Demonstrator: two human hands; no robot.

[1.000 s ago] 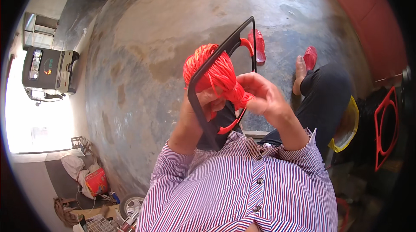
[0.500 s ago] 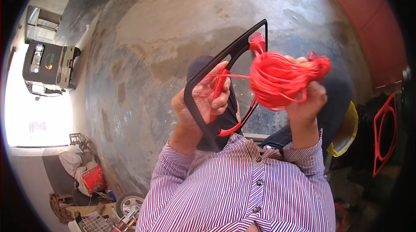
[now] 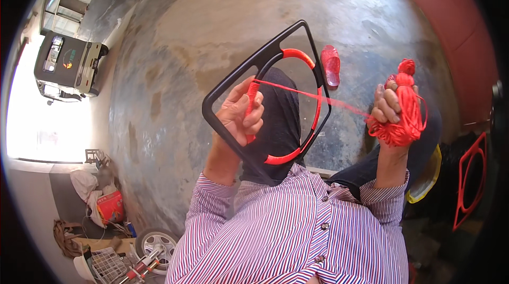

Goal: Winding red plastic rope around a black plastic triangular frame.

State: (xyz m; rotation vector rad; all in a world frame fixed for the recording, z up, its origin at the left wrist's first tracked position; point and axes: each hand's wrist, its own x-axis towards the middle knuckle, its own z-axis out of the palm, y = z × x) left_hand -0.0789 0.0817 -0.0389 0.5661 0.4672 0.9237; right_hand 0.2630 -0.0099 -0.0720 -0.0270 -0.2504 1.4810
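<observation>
Frame: black plastic frame [image 3: 233, 80] with a red cord-wrapped ring [image 3: 313, 125] inside, long axis tilted, narrow end pointing up-right.
Left hand [image 3: 238, 117]: fingers curled tight round the frame's lower-left side.
Right hand [image 3: 389, 109]: closed on a bundle of red cord [image 3: 405, 117], out to the right.
Strand [image 3: 318, 95]: pulled taut from frame to bundle.
Below: grey concrete floor [image 3: 212, 29].

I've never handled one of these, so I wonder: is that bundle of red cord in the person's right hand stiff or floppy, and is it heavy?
Probably floppy: the red cord bundle droops in loose loops below the right hand. Likely light, since a few fingers pinch it aloft. It may snag or unravel easily, as one strand runs taut to the black frame held in the left hand.
</observation>
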